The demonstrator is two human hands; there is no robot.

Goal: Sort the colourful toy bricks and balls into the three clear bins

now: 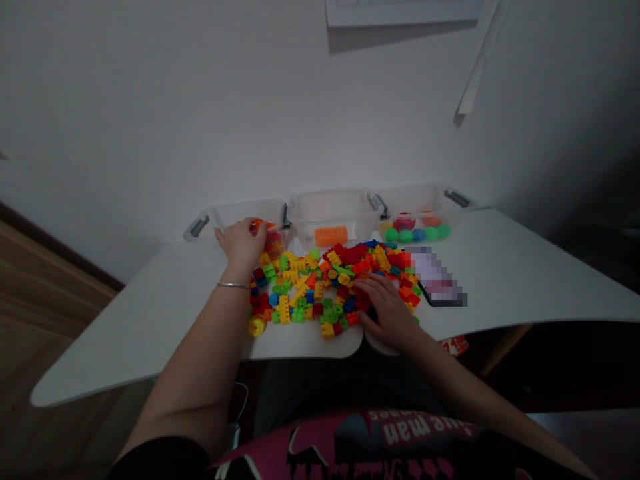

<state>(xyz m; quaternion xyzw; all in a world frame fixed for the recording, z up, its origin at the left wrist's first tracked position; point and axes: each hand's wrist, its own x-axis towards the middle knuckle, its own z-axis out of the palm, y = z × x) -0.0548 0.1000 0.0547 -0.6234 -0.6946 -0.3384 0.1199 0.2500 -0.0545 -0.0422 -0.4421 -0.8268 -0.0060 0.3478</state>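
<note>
My left hand (pixel 243 241) is closed in a pinch on an orange building block (pixel 263 225), over the left clear plastic bin (pixel 225 212). Red and orange pieces show through that bin's wall below the fingers. My right hand (pixel 387 310) rests at the right side of a heap of toy building blocks (pixel 300 280) in red, yellow, green, blue and orange. Its fingers lie out over the blocks with the thumb apart, and I see nothing gripped in it. A few blocks under the palm are hidden.
The middle clear bin (pixel 333 203) holds an orange cylinder (pixel 331 236). Inside the right clear bin (pixel 425 197) are several coloured balls (pixel 405 235). A phone (pixel 437 277) lies right of the heap on the white table (pixel 525 273). Behind stands a wall.
</note>
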